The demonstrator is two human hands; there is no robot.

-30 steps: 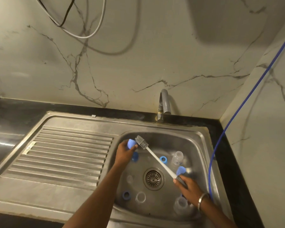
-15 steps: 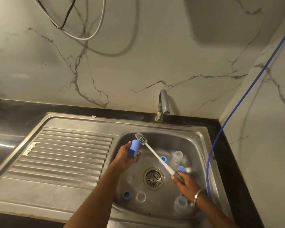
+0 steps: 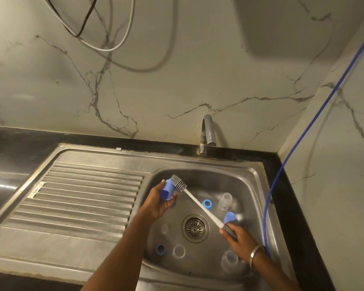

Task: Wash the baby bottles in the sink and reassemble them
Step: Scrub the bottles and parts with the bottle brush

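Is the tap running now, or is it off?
Off, it seems: no stream shows below the tap, and nothing splashes in the sink.

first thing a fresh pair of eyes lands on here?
The long white bottle brush slanting across the sink basin, gripped at its handle by the right hand. Its bristle head meets the blue cap that the left hand holds at the basin's left edge. Blue rings and clear bottle parts lie scattered around the drain.

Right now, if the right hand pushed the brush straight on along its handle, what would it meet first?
The bristle head of the brush already sits against the blue cap held in the left hand; past that, probably the sink wall.
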